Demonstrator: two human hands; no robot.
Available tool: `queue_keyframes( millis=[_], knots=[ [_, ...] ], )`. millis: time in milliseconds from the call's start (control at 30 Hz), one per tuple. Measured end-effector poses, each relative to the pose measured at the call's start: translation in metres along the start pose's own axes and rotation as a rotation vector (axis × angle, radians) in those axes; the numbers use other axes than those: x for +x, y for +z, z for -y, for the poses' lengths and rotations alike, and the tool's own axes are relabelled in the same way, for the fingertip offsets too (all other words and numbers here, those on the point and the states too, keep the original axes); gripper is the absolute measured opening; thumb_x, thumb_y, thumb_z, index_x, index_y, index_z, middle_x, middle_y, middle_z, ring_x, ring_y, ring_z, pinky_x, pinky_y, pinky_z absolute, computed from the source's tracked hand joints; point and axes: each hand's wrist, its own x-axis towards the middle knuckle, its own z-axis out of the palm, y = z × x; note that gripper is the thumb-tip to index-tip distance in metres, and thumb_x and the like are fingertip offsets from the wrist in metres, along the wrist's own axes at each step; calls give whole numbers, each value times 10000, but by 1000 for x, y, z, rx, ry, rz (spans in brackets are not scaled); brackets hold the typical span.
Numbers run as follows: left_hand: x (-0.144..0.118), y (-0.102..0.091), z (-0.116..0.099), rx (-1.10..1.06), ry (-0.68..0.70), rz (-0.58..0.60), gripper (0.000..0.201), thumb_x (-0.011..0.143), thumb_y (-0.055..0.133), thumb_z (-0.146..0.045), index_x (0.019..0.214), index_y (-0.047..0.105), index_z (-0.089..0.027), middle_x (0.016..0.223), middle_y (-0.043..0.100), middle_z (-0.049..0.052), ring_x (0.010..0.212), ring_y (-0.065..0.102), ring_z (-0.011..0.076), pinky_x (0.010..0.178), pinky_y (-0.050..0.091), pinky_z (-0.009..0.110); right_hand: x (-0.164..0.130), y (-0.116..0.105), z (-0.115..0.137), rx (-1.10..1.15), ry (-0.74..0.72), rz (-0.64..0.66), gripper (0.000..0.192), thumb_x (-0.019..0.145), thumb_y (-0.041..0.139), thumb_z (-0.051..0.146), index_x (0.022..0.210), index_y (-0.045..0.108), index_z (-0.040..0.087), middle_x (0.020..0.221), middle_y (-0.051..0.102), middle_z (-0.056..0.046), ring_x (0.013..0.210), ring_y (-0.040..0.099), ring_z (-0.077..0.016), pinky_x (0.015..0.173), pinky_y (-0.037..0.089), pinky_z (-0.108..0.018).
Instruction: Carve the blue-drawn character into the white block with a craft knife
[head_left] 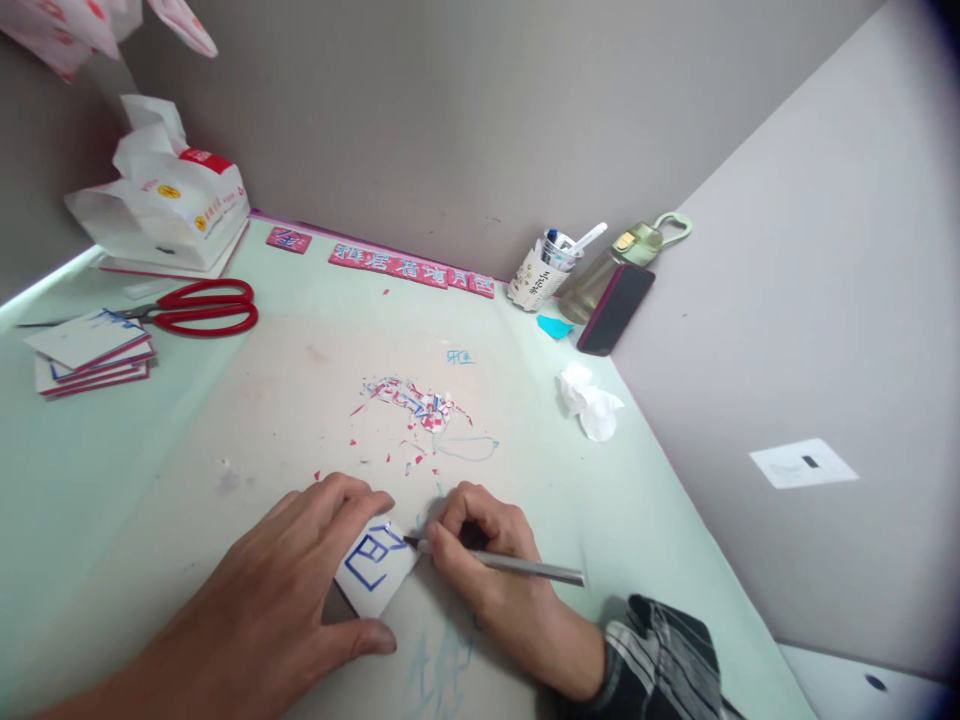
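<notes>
A small white card [369, 592] with a blue hand-drawn character lies on the work surface in front of me. My left hand [300, 575] grips it, fingers along its upper left edge and thumb near its lower corner. In my right hand [487, 555] is a silver craft knife [529, 566], held like a pen. Its dark tip meets the card at the upper right, by the blue strokes. Beyond both hands sits a heap of red, white and blue scraps [420, 400], with loose bits scattered around it.
Red-handled scissors [206, 307] lie at left beside stacked cards [90, 345], near a tissue pack [187, 215]. Pink character tiles [390, 265] line the back wall. At right stand a cup of pens [541, 272], a green bottle [592, 290], a phone [616, 310] and crumpled tissue [590, 403].
</notes>
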Motion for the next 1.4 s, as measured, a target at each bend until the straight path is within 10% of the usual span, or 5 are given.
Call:
queue_keyframes(
  millis=[200, 500, 967, 1400],
  knots=[
    [-3, -7, 19, -84, 63, 169, 802, 769, 721, -137, 1460, 425, -419, 1374, 625, -4, 1218, 649, 263, 977, 558, 375, 0, 1, -1, 48, 26, -13, 267, 867, 626, 283, 664, 464, 226, 634, 500, 40, 622, 422, -131, 583, 332, -270],
    [4, -5, -11, -6, -60, 74, 384, 713, 824, -240, 1052, 649, -289, 1032, 664, -1, 905, 646, 260, 772, 509, 381, -1, 4, 1, 32, 51, -69, 308, 894, 614, 310, 651, 443, 228, 609, 451, 52, 594, 391, -123, 558, 327, -261],
    [4, -12, 6, -98, -5, 216, 416, 753, 733, -179, 1124, 636, -341, 1130, 668, -14, 985, 662, 251, 790, 532, 345, 4, -1, 11, 161, 92, 8, 331, 914, 615, 322, 648, 443, 227, 587, 495, 48, 564, 399, -110, 537, 325, -244],
    [-4, 7, -13, 31, 58, -24, 652, 645, 947, -361, 1193, 601, -288, 1082, 689, 9, 916, 658, 272, 766, 512, 370, -9, 9, -3, -26, 42, -120, 358, 928, 606, 356, 643, 432, 229, 619, 494, 36, 608, 433, -131, 577, 339, -265]
  ],
)
